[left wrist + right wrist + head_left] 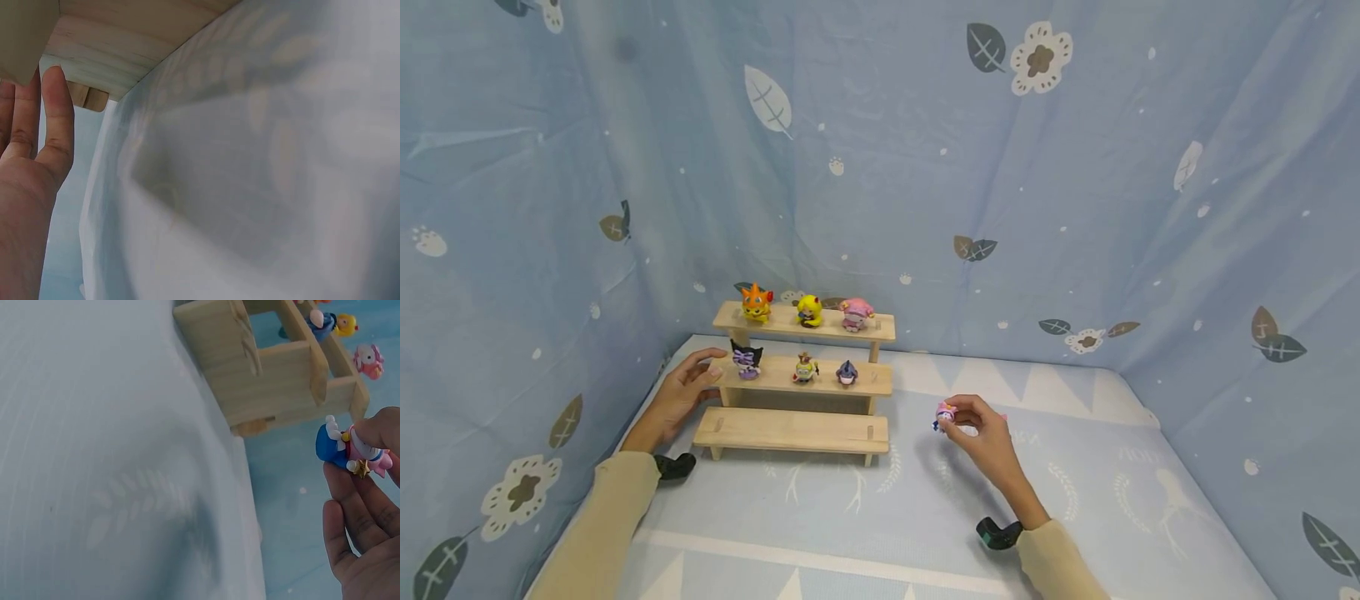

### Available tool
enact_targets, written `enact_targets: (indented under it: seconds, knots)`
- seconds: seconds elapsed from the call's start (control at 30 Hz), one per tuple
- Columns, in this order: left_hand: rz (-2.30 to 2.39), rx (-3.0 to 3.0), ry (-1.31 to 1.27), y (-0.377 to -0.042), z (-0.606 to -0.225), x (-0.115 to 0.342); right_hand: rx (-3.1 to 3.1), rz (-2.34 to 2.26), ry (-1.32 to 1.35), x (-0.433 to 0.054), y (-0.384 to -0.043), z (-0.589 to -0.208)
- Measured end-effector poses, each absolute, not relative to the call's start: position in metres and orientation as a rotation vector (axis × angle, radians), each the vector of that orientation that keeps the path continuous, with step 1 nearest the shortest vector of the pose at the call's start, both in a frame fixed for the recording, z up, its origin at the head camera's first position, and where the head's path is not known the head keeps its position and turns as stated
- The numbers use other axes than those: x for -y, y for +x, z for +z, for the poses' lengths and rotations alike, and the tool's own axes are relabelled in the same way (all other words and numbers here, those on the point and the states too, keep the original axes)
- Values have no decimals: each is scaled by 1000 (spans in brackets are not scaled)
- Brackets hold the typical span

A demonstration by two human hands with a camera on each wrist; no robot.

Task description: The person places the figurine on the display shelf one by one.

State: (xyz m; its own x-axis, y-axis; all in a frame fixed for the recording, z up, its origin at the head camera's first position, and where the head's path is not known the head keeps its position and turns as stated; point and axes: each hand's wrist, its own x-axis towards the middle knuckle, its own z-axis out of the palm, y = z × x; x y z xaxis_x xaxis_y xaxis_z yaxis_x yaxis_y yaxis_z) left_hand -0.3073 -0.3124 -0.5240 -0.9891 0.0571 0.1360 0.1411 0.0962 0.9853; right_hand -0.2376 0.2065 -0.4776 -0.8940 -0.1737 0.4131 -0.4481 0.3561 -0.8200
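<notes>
My right hand [988, 437] pinches a small figurine [944, 414] between thumb and fingers, above the mat to the right of the shelf. In the right wrist view the figurine [350, 449] lies sideways, pink and white with a blue base and a gold star. My left hand [681, 396] is at the left end of the three-step wooden shelf [790, 429], fingertips right at its middle step. Next to those fingertips stands a black-eared purple figurine [747, 360]. In the left wrist view, extended fingers [59, 106] reach up by the wood.
Along the top step stand an orange-yellow figurine [756, 303], a yellow-haired one [809, 311] and a pink one [856, 314]. The middle step also bears a crowned figurine [805, 368] and a dark blue one [847, 373]. Blue patterned curtains [887, 167] enclose the pale mat [1075, 433].
</notes>
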Motion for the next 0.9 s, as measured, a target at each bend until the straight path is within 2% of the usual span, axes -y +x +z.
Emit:
enact_targets:
  seconds: [0.47,0.7,0.9]
  knots:
    - [-2054,2272,-214,-310,-529,314,2431,1543,524,-168,-240,-475]
    - [-2055,2285,-201,-308,-527,313,2412,1567,620,-162,-257,-499]
    - [-2062,2283,-190,-308,-525,311,2358,1592,764,-152,-257,-502]
